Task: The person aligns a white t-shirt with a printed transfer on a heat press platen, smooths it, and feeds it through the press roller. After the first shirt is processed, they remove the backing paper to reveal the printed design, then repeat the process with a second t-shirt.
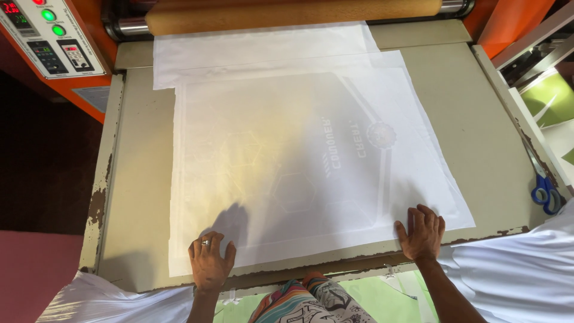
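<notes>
At the far left you have the orange control panel (pixel 51 36) with its green buttons and small red displays, set at the machine's upper corner. Your left hand (pixel 210 262), a ring on one finger, lies flat with fingers spread, palm down on the near left corner of the thin white sheet (pixel 299 161). That sheet lies spread over the worn beige feed table (pixel 478 143), faint grey printing showing through it, and its far end overlaps a second white sheet (pixel 257 51) that runs up to the tan roller (pixel 293 13) at the back. Your right hand (pixel 422 232) is also open and flat, pressing the sheet's near right corner by the chipped table edge. Neither hand grips anything. Farther right, blue-handled scissors (pixel 545 190) rest on the table's side rail, and white cloth (pixel 520 263) bunches beside your right forearm.
</notes>
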